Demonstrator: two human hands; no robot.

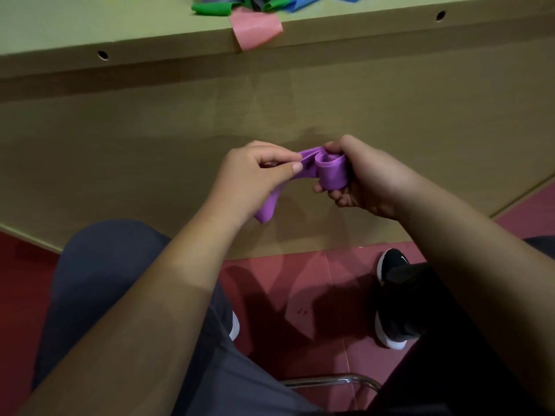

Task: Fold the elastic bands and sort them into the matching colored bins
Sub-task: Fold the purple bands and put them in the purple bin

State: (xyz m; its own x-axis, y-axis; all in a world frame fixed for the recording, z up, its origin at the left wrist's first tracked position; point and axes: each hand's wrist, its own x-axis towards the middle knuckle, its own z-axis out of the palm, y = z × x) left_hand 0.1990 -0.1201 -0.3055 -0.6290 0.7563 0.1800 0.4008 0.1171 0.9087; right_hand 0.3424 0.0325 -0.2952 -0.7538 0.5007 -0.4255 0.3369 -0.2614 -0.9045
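A purple elastic band [330,175] is held between both hands, below the table's edge and in front of its wooden front panel. My right hand [369,178] grips a rolled part of the band in its curled fingers. My left hand [255,172] pinches the loose stretch of the band between thumb and forefinger, and the band's free end hangs down under that hand. On the tabletop [90,25] at the top lies a pile of loose bands: a pink band [255,28] drooping over the edge, a green band [211,9] and a blue band [303,3]. No bins are in view.
The table's front panel [150,145] fills the middle of the view. Below are my legs in grey trousers [105,280], a black shoe [393,265] on the red floor [300,280], and a metal chair frame [330,381].
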